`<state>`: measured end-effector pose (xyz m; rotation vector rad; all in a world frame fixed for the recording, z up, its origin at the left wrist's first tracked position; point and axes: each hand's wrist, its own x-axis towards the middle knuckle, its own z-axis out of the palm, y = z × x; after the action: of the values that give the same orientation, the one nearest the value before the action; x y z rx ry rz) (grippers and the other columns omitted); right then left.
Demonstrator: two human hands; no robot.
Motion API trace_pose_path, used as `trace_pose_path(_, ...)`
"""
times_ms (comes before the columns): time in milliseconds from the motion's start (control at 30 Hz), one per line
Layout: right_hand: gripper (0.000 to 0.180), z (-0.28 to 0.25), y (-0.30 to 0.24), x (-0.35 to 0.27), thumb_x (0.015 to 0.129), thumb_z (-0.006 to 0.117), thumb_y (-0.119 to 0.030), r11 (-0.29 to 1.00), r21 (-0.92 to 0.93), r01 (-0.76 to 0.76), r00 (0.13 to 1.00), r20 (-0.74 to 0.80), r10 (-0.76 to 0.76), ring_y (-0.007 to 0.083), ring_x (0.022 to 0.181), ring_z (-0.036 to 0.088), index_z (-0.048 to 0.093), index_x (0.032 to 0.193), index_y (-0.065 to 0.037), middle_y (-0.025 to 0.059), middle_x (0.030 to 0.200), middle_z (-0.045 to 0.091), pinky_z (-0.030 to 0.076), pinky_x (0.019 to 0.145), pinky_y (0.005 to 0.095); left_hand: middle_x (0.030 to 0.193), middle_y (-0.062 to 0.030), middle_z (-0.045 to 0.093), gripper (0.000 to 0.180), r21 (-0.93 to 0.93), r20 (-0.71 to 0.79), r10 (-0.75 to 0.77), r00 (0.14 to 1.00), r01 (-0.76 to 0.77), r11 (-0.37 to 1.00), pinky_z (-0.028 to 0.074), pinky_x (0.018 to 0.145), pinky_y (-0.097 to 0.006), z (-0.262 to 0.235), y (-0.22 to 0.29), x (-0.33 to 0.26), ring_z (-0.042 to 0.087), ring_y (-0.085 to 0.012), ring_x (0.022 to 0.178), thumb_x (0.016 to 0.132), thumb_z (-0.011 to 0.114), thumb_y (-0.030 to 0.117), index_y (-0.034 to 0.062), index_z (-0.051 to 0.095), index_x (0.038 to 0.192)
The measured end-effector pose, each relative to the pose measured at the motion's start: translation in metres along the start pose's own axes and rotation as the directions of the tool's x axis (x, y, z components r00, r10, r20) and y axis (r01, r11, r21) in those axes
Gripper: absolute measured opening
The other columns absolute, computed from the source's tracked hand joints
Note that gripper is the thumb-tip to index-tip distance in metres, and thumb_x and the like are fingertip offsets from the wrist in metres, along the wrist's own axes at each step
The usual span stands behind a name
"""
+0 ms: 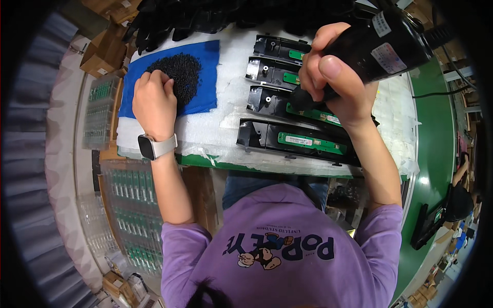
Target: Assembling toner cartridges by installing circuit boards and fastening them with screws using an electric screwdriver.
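My right hand is wrapped round a black electric screwdriver, its cord leading off to the upper right. The tool's front end points down at the green circuit board in a black plastic housing, second from the front of a row; the bit itself is hidden. On the left, my left hand rests at the edge of a pile of small black screws on a blue cloth. Its fingers are curled together, and whatever they pinch is too small to make out. Nearest me lies another housing with its board.
White foam sheeting covers the green-edged table. Black plastic parts are heaped along the back. Clear trays of green boards stand at the left, below table level. Another person is at the far right, beside a green surface.
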<state>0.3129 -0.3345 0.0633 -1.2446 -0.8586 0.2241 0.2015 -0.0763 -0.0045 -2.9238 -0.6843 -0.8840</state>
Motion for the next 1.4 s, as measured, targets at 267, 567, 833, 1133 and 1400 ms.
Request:
trace_pose_path(267,0.026,0.014,0.013,0.0,0.076,0.064,-0.011,0.998,-0.003,0.07,0.976,0.206,-0.068,0.0072,0.042,0.04,0.041,0.084,-0.003,0.0033,0.055,0.046,0.034,0.04,0.021,0.067,-0.0089,0.057,0.02,-0.169,-0.061,-0.09,0.994,0.079,0.982,0.044,0.057,-0.036,-0.002,0.003,-0.001,0.056,-0.0272,0.064,0.077,0.069,0.019,0.0036,0.058,0.072)
trace_pose_path(567,0.023,0.009,0.013,0.001,0.075,0.064,-0.01,0.996,0.025,0.088,0.975,0.204,-0.091,0.0076,0.042,0.041,0.044,0.084,-0.002,0.0031,0.055,0.047,0.034,0.039,0.0205,0.077,-0.0053,0.067,0.012,-0.876,0.234,-0.092,0.968,0.251,0.412,0.048,0.064,-0.02,-0.002,0.024,-0.009,0.06,-0.0083,0.067,0.084,0.064,0.007,-0.0037,0.068,0.087)
trace_pose_path(833,0.039,-0.02,-0.023,0.005,0.087,0.05,-0.035,0.854,0.513,0.086,0.947,0.224,-0.23,0.0087,0.049,0.043,0.045,0.109,-0.003,-0.0015,0.067,0.044,0.042,0.059,0.0285,0.085,-0.0091,0.066,0.015,-0.858,0.488,0.215,0.846,0.51,-0.059,0.052,0.07,-0.022,-0.027,0.09,-0.036,0.064,-0.0119,0.076,0.08,0.062,-0.007,-0.0061,0.063,0.095)
trace_pose_path(1133,0.038,-0.048,-0.032,-0.017,0.085,0.052,-0.033,0.725,0.672,0.151,0.961,0.074,-0.268,0.0097,0.052,0.044,0.047,0.108,-0.003,-0.0018,0.068,0.046,0.038,0.063,0.0294,0.084,-0.0114,0.067,0.012,-0.805,0.474,0.383,0.793,0.566,-0.175,0.052,0.07,-0.024,-0.031,0.114,-0.042,0.065,-0.0154,0.077,0.08,0.062,-0.007,-0.0058,0.065,0.093)
trace_pose_path(1400,0.037,-0.048,-0.025,-0.023,0.086,0.052,-0.032,0.701,0.702,0.124,0.971,0.059,-0.231,0.0102,0.054,0.044,0.047,0.109,-0.004,-0.0011,0.069,0.046,0.037,0.065,0.0304,0.085,-0.0119,0.067,0.014,-0.807,0.501,0.415,0.759,0.583,-0.091,0.052,0.071,-0.024,-0.031,0.118,-0.043,0.065,-0.015,0.077,0.076,0.065,-0.009,-0.006,0.065,0.09)
